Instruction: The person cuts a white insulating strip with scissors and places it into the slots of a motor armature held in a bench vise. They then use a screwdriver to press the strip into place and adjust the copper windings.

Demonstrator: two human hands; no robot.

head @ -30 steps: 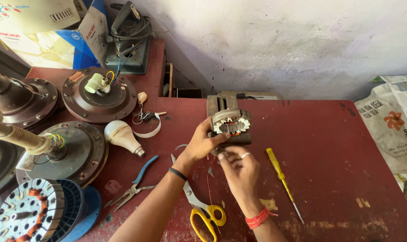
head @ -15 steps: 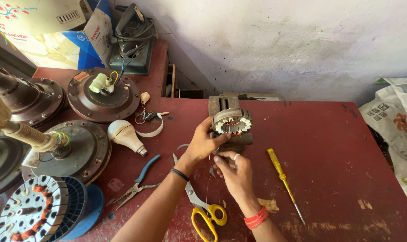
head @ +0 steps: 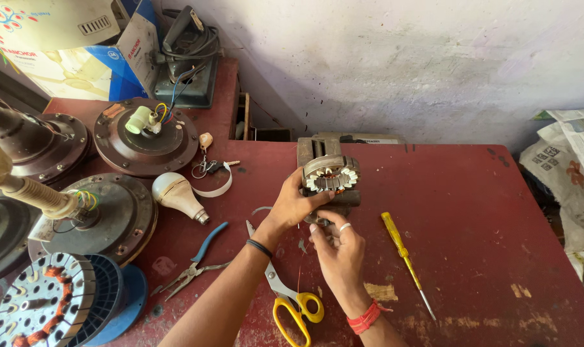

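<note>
A small motor stator (head: 330,180) with a ring of pale winding teeth stands on the dark red table (head: 472,212). My left hand (head: 295,204) grips its left side, thumb on the front. Just below it my right hand (head: 337,247), with a ring and a red wristband, pinches a thin wire at the stator's base. Yellow-handled scissors (head: 291,299) lie under my left forearm. A yellow screwdriver (head: 402,257) rests on the table right of my right hand.
Blue-handled pliers (head: 199,260), a white bulb (head: 176,193) and a key ring (head: 208,168) lie to the left. Several ceiling-fan motor housings (head: 144,132) and a wound stator (head: 44,308) crowd the left side. Cardboard boxes (head: 61,38) stand behind; newspaper (head: 565,167) lies at right.
Both hands stay at the stator. My right hand has shifted slightly up toward its base. The view has drifted a little.
</note>
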